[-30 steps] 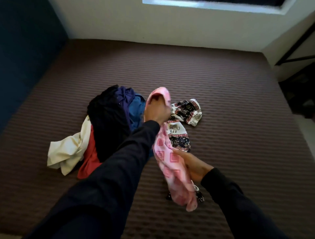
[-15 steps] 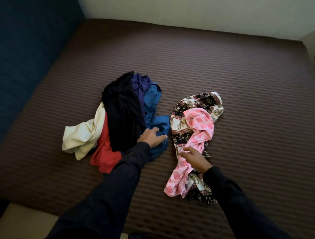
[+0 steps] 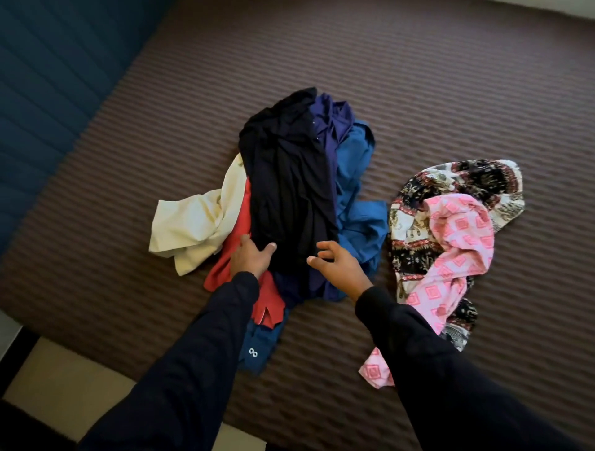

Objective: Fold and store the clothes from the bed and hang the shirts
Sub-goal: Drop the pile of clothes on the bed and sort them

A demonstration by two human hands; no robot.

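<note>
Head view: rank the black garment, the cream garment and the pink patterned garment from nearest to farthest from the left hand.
1. Black garment: top of the pile, touching the left hand at its right.
2. Cream garment: on the pile's left side, close by.
3. Pink patterned garment: far right, in the separate heap.

A bed (image 3: 418,80) with a brown cover of fine ribbed, wavy weave fills nearly all of the view, running away from the hands to the far edge. Along the side beyond the left hand stands a dark blue padded headboard (image 3: 48,96), its surface stitched in parallel channels, meeting the bed's edge. Nearer than the hands, below the left forearm, a strip of pale cream floor (image 3: 64,386) shows past the bed's near edge, with a dark band beside it. At the far corner, beyond the right hand, a sliver of light wall (image 3: 576,3) shows. The light is soft and dim.
</note>
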